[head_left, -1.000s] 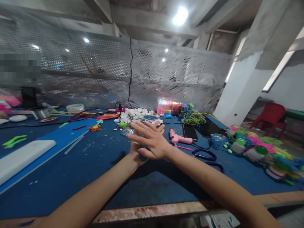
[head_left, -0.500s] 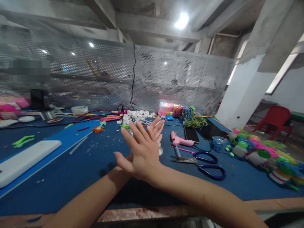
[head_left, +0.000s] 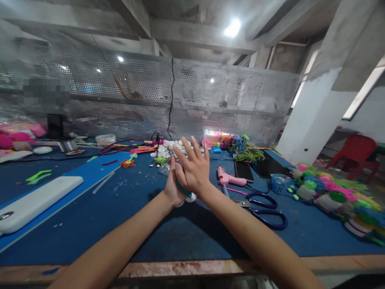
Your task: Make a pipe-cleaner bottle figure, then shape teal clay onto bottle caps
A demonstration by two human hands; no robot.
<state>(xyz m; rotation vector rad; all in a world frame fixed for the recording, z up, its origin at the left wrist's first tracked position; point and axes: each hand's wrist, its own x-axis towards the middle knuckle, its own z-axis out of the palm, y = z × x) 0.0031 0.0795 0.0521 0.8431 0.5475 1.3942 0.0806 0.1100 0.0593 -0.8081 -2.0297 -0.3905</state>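
Observation:
My left hand [head_left: 173, 188] is under and left of my right hand, palm turned toward it, with its thumb up and its other fingers mostly hidden. My right hand [head_left: 194, 170] lies across it, fingers stretched and spread. Pressed between the two palms is a teal piece [head_left: 181, 188], of which only a narrow edge shows. Just below the hands a small white round piece [head_left: 191, 197] shows on the table side. To the right lie blue-handled scissors [head_left: 266, 206] and a pink glue gun [head_left: 230, 178].
White caps [head_left: 168, 148] and bagged colourful material [head_left: 221, 138] are behind the hands. A white power bank-like case [head_left: 45, 204] lies left. Yarn-haired figures [head_left: 337, 196] line the right side. An orange flower shape [head_left: 128, 163] and a phone [head_left: 244, 171] are on the blue table [head_left: 102, 233].
My hands have slid against each other: the right has turned more upright, and the left has drawn back, its thumb now showing. The teal edge has come into sight. The view has shifted slightly.

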